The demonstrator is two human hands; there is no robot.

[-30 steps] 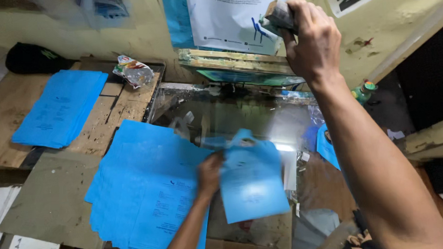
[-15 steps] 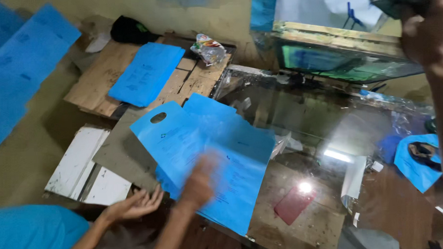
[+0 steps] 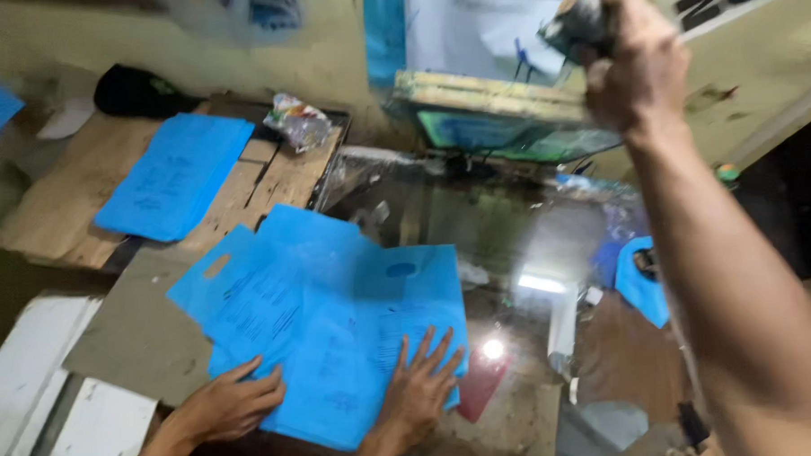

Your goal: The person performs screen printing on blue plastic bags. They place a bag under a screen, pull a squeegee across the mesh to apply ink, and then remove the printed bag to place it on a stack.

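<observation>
Blue bags (image 3: 337,338): thin plastic/non-woven sheet, matt, smooth w/ dark print. Table top (image 3: 514,242): glass, glossy, reflects light. Side boards (image 3: 54,213): bare wood, rough, matt. Screen frame (image 3: 482,95): worn painted wood. Wall (image 3: 327,51): matt, stained.

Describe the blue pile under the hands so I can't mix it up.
Find the glass-topped table below the wooden screen frame. At its near left corner lies the fanned pile of blue bags, the left hand flat on it. Unlike the neat blue stack on the wooden boards farther left, it is spread loose, handle holes showing.
</observation>
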